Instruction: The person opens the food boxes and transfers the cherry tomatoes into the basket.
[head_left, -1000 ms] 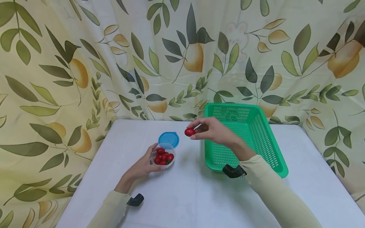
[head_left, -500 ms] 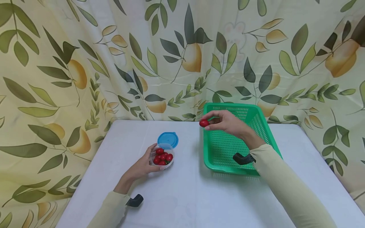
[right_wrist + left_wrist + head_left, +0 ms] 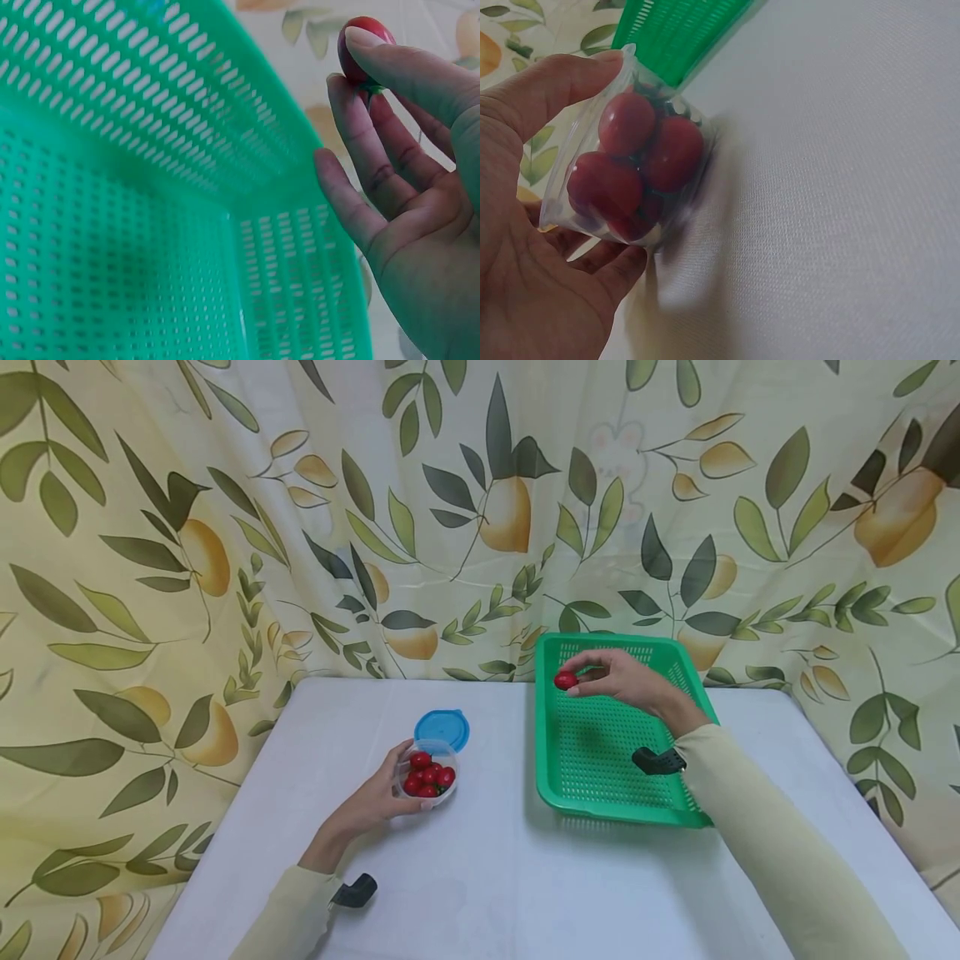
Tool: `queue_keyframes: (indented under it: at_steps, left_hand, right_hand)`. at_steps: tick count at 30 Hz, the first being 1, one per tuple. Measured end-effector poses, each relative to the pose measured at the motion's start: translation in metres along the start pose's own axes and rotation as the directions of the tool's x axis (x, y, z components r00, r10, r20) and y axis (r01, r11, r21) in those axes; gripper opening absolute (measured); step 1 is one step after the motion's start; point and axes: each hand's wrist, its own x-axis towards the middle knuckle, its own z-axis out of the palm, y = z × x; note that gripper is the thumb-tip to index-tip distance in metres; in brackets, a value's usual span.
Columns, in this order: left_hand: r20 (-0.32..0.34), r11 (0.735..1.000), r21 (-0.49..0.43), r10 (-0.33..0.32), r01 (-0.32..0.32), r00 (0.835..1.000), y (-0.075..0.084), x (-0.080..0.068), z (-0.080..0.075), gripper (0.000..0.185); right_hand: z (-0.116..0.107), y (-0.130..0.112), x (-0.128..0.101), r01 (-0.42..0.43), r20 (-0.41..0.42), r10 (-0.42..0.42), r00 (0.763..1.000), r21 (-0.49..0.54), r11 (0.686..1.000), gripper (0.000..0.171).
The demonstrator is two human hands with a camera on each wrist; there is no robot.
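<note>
My right hand [image 3: 618,681] pinches one cherry tomato [image 3: 566,680] between thumb and fingertips, over the far left part of the green basket [image 3: 551,777]. In the right wrist view this tomato [image 3: 365,49] shows a green stem end, and the basket's perforated wall [image 3: 247,161] lies beside the fingers. My left hand [image 3: 375,793] grips a small clear plastic tub [image 3: 450,750] on the table, thumb on the near side and fingers round the far side. Several red cherry tomatoes [image 3: 422,779] fill the tub; the left wrist view shows them [image 3: 673,154] through its wall.
A round blue lid [image 3: 442,729] lies flat on the white-covered table [image 3: 465,885], just behind the tub. Behind the table hangs a leaf-and-fruit patterned curtain [image 3: 465,527]. Both wrists carry black camera mounts [image 3: 658,761].
My right hand has carried the tomato rightward from beside the basket, across its left rim, to over its inside. The left hand and tub have stayed in place.
</note>
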Motion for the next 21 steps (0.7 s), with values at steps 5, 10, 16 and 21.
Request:
queue_keyframes:
  at_steps: [5, 10, 16, 21]
  left_hand:
    - [0.000, 1.000, -0.004, -0.007, 0.007, 1.000, 0.001, 0.000, 0.000, 0.108]
    - [-0.003, 1.000, -0.002, -0.021, 0.021, 1.000, 0.000, 0.000, 0.000, 0.109]
    - [-0.006, 1.000, -0.006, -0.020, 0.020, 1.000, -0.001, 0.001, -0.001, 0.112]
    - [-0.005, 1.000, -0.007, -0.018, 0.018, 1.000, -0.002, 0.001, -0.001, 0.112]
  right_hand:
    - [-0.008, 0.011, 0.002, -0.037, -0.008, 0.036, 0.999, -0.049, 0.998, 0.043]
    - [-0.015, 0.024, 0.004, -0.086, -0.013, 0.086, 0.996, -0.066, 0.994, 0.045]
    - [-0.021, 0.039, 0.004, -0.121, -0.018, 0.120, 0.993, -0.072, 0.990, 0.045]
    - [-0.024, 0.048, 0.003, -0.134, -0.029, 0.132, 0.991, -0.085, 0.987, 0.044]
